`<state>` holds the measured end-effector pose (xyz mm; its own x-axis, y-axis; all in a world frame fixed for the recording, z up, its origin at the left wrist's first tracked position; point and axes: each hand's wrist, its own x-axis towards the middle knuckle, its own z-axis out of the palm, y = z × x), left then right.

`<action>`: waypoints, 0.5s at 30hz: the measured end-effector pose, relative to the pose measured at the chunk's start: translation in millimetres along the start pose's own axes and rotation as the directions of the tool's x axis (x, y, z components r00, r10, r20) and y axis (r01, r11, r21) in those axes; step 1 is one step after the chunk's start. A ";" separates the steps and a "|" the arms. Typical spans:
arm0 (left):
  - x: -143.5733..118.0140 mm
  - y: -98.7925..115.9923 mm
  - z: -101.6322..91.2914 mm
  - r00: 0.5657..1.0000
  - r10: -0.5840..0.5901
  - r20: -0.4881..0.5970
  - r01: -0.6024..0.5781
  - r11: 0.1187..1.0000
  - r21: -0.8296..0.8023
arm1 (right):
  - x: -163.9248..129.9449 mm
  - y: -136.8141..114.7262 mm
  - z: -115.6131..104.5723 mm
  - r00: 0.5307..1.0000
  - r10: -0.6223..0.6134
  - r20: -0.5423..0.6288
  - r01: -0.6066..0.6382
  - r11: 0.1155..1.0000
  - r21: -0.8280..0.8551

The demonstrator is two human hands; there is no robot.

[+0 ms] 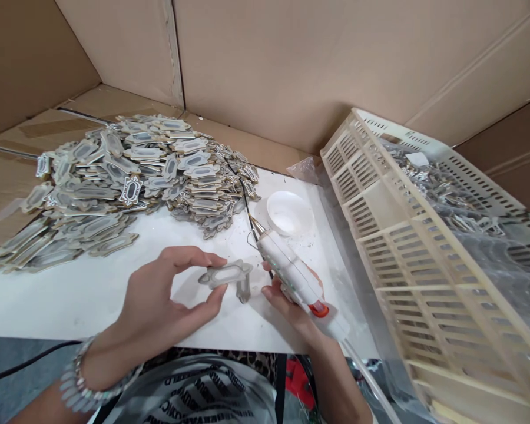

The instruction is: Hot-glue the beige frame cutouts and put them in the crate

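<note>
My left hand (163,297) pinches a small grey ornate frame piece (226,274) between thumb and fingers, just above the white table (70,294). A small stand-like part (243,288) hangs under the piece. My right hand (291,309) grips a white hot glue gun (291,271) with an orange trigger. The gun's brass nozzle points up and away, beside the frame piece. The fingertips of my right hand touch the stand part.
A large heap of the same frame pieces (128,176) covers the far left of the table. A small white bowl (290,213) sits behind the glue gun. A cream slatted plastic crate (424,235) lined with plastic and holding more pieces stands at right. Cardboard walls (291,59) enclose the table.
</note>
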<state>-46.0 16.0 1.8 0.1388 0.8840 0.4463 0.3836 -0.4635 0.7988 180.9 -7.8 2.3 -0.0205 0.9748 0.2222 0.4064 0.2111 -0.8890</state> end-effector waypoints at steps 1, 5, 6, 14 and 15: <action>-1.3 3.0 3.9 1.000 0.014 0.022 -0.014 1.000 -0.004 | -0.7 0.1 0.7 1.000 -0.008 0.015 0.007 1.000 0.007; -7.2 14.4 17.9 0.996 -0.036 0.078 0.047 0.988 -0.145 | -2.8 0.3 1.8 0.996 -0.027 0.080 0.020 0.996 0.087; -8.8 15.9 20.4 0.995 -0.053 0.087 0.068 0.981 -0.179 | -3.4 -0.1 1.4 0.996 -0.021 0.088 0.012 0.994 0.106; -0.4 22.0 25.7 0.775 -0.422 0.471 0.628 0.435 -0.645 | -7.9 -3.0 -3.1 0.991 0.024 0.135 -0.050 0.980 0.193; 2.3 23.5 25.6 0.697 -0.434 0.570 0.709 0.298 -0.639 | -7.9 -2.9 -2.6 0.991 0.017 0.135 -0.045 0.978 0.205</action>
<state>-13.3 8.7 11.3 0.4509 0.8522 -0.2656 -0.3710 0.4496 0.8125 182.3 -16.3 4.2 -0.1361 0.9792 0.1508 0.2109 0.1774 -0.9613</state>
